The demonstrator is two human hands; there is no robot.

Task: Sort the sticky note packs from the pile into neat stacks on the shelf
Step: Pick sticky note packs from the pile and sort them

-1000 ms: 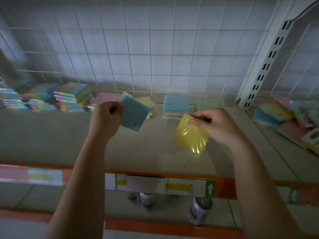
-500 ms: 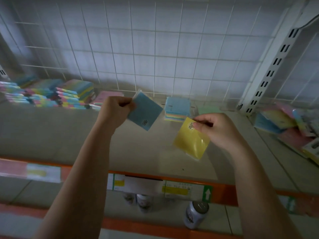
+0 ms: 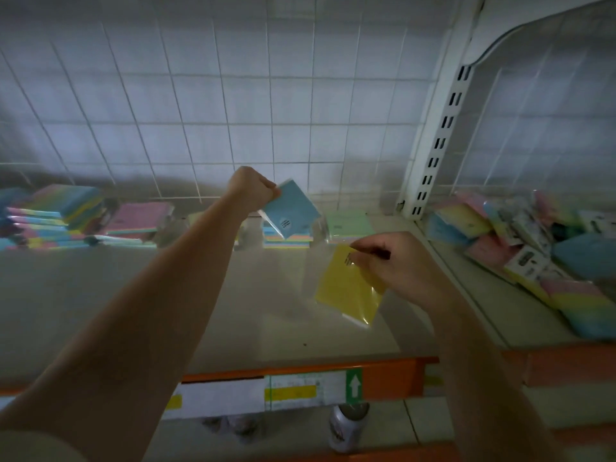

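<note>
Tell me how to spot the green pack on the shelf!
Find the white slotted post at the back of the shelf. Just left of its foot lies a green pack, flat, beside a short stack with a blue top. It is the only plain mint-green one there.

Glossy clear plastic wraps the yellow pack (image 3: 346,288); white wire grid (image 3: 233,111)

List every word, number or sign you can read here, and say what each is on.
White up arrow on a green square: shelf-edge label strip.
Dark print on the blue pack: too small to read.
Print on the yellow pack: blurred.
Can below the shelf: label unreadable.
No legible words or numbers.
</note>
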